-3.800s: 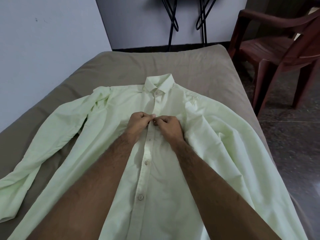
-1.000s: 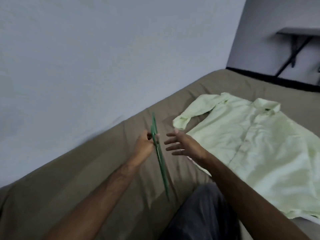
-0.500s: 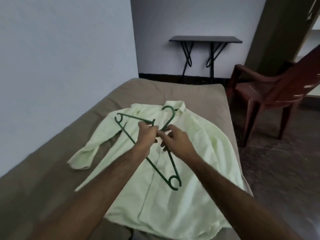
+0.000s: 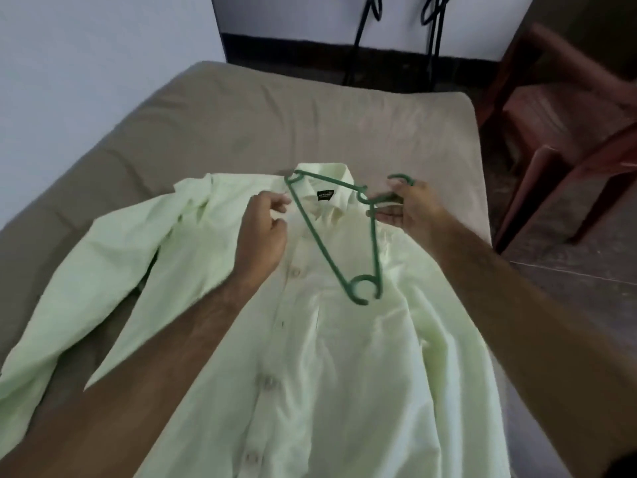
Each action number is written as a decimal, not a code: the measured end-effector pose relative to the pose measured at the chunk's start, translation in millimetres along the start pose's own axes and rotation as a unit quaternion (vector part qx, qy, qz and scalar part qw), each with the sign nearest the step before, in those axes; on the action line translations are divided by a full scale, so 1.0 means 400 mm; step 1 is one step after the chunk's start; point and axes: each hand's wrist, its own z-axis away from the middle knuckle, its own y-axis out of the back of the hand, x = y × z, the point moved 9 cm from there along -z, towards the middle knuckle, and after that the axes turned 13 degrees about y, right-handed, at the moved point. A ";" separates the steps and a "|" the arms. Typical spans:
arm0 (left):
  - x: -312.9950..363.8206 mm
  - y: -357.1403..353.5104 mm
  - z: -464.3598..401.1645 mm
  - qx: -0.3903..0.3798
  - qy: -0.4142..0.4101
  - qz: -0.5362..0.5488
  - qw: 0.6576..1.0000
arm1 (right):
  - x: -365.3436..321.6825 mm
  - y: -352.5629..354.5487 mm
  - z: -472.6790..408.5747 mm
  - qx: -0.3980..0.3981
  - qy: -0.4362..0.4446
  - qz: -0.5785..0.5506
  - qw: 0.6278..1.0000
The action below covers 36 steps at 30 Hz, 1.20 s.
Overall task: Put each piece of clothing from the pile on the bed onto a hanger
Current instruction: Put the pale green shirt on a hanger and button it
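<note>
A pale green button-up shirt [image 4: 344,357] lies front up on the bed, collar at the far end, its left sleeve spread out to the side. A dark green plastic hanger [image 4: 339,236] hangs over the collar area, tilted, one end loop low over the chest. My right hand [image 4: 410,210] grips the hanger at its neck, just below the hook. My left hand [image 4: 263,232] pinches the shirt's fabric near the collar, left of the hanger.
The bed [image 4: 275,119] has a brown-grey sheet and stands against a pale wall [image 4: 86,63] on the left. A reddish-brown plastic chair [image 4: 565,132] stands to the right of the bed. Black table legs [image 4: 431,32] rise beyond the far end.
The hanger has passed into my right hand alone and moved up over the collar. My left hand let go of it and took hold of the shirt near the collar. The view dropped closer.
</note>
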 end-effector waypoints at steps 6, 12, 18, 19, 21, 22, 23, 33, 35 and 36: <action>-0.089 -0.077 -0.099 -0.132 0.111 -0.122 0.977 | 0.010 0.079 -0.085 0.042 -0.056 0.048 0.996; -0.037 -0.159 -0.150 -0.122 0.029 -0.258 0.958 | -0.065 0.142 -0.218 0.060 -0.048 -0.076 0.994; 0.023 -0.264 -0.163 -0.073 -0.052 -0.441 0.893 | -0.099 0.171 -0.382 0.189 -0.016 -0.227 0.955; 0.042 -0.273 -0.165 -0.048 -0.079 -0.449 0.889 | -0.099 0.160 -0.408 0.193 -0.011 -0.227 0.954; 0.062 -0.281 -0.171 -0.020 -0.090 -0.427 0.900 | -0.101 0.130 -0.451 0.194 -0.010 -0.225 0.955; 0.059 -0.278 -0.174 -0.022 -0.073 -0.395 0.916 | -0.099 0.113 -0.470 0.193 -0.014 -0.222 0.956; 0.056 -0.271 -0.174 -0.024 -0.051 -0.349 0.935 | -0.096 0.094 -0.485 0.190 -0.020 -0.217 0.957; 0.023 -0.222 -0.212 -0.066 0.130 0.062 0.987 | -0.072 -0.180 -0.495 -0.096 -0.039 0.127 0.987; 0.019 -0.225 -0.208 -0.086 0.140 0.096 0.982 | -0.068 -0.194 -0.491 -0.165 -0.037 0.190 0.967; 0.015 -0.225 -0.201 -0.102 0.147 0.109 0.978 | -0.073 -0.191 -0.491 -0.184 -0.028 0.220 0.958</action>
